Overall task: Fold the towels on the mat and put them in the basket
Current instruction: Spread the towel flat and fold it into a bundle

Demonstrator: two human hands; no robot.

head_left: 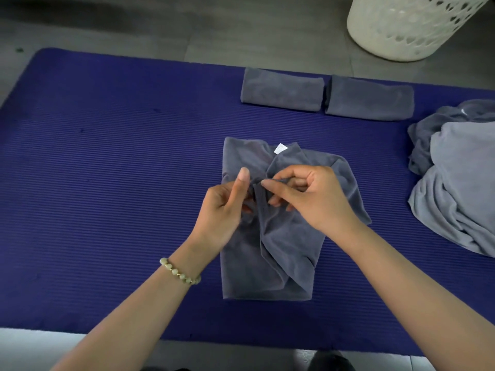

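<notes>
Towel [267, 253] lies mid-mat [107, 183], part folded. Your left hand [225, 210] and right hand [313, 196] both pinch its bunched middle edge. Folded towels [281, 89] far, loose pile [460, 183] right, basket [401, 28] far right.

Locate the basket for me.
The basket stands on the floor at top right of the head view, just beyond the mat, behind the right folded towel.
</notes>
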